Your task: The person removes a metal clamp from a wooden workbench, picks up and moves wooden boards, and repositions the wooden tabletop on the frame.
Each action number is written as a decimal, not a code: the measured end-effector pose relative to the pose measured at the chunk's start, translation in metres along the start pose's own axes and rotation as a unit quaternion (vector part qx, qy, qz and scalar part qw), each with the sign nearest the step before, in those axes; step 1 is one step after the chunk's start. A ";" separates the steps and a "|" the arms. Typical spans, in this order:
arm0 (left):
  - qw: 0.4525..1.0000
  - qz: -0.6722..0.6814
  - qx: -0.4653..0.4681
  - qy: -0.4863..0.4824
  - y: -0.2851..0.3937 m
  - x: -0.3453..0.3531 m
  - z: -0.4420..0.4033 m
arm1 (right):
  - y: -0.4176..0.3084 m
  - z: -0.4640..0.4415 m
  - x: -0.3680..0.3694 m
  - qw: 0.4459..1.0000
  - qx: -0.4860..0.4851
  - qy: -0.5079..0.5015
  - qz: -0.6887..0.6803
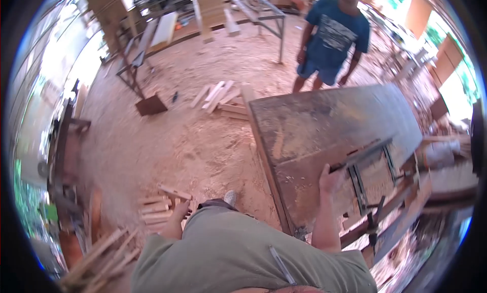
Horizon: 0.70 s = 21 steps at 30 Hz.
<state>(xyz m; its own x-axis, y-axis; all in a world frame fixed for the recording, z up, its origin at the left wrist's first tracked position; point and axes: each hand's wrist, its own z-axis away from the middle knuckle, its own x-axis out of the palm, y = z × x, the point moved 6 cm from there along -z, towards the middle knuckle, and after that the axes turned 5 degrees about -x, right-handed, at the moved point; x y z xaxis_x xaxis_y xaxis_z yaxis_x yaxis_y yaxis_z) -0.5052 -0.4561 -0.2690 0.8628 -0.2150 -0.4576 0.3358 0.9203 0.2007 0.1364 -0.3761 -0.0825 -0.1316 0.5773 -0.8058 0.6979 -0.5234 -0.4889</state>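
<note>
My right hand is on the end of a dark metal bar that lies across the large worn worktable; its fingers look wrapped round the bar's near end. Beside it, metal rails run along the table's right part. My left hand hangs low at my left side, fingers apart, just over a small stack of pale wood pieces. One wood piece lies right by its fingertips, and no grip on it shows.
A person in a blue shirt stands behind the worktable. Cut wood strips lie on the dusty floor left of it. Long boards rest on a metal frame at the back. More wood strips lie at the lower left.
</note>
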 end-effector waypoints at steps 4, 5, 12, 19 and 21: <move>0.998 -0.050 0.038 -0.013 0.035 0.013 0.015 | -0.002 0.002 0.000 0.998 -0.048 0.028 -0.023; 0.997 -0.057 0.051 -0.016 0.042 0.016 0.016 | -0.002 0.001 -0.001 0.998 -0.049 0.020 -0.038; 0.933 -0.280 0.224 -0.025 0.107 0.060 0.021 | 0.029 -0.017 -0.029 0.918 0.065 -0.136 -0.365; 0.931 -0.216 0.288 -0.062 0.179 0.116 0.091 | 0.093 0.040 -0.082 0.977 -0.176 -0.042 -0.109; 0.920 -0.234 0.310 -0.051 0.186 0.114 0.103 | 0.085 0.078 -0.083 0.974 -0.218 -0.033 -0.055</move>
<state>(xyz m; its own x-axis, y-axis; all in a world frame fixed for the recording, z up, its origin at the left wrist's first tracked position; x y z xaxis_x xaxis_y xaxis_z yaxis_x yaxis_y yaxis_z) -0.3059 -0.3427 -0.1948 0.5884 -0.5994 -0.5426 0.8039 0.3618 0.4721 0.1513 -0.5174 -0.0832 -0.2578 0.5661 -0.7830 0.9076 -0.1360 -0.3972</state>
